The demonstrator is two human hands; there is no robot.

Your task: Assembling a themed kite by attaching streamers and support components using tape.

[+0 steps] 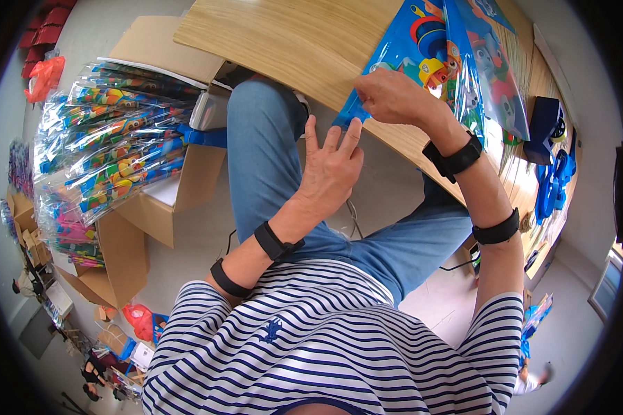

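Note:
A blue triangular plastic sheet with cartoon figures, like a kite (422, 66), lies on the wooden table with its narrow tip at the near edge. My right hand (398, 99) is closed over the sheet near that tip, fingers curled down. What its fingers pinch, if anything, is hidden. My left hand (329, 169) is held over my lap, just short of the table edge. Its fingers are stretched and spread, with the fingertips close to the blue tip. I cannot tell whether they touch it.
At the left stands an open cardboard box (160, 220) heaped with colourful plastic-wrapped packages (118, 149). On the table's right side lie a dark blue box-like object (543, 129) and bundled blue straps (555, 181). The table's near edge (408, 151) runs diagonally above my knees.

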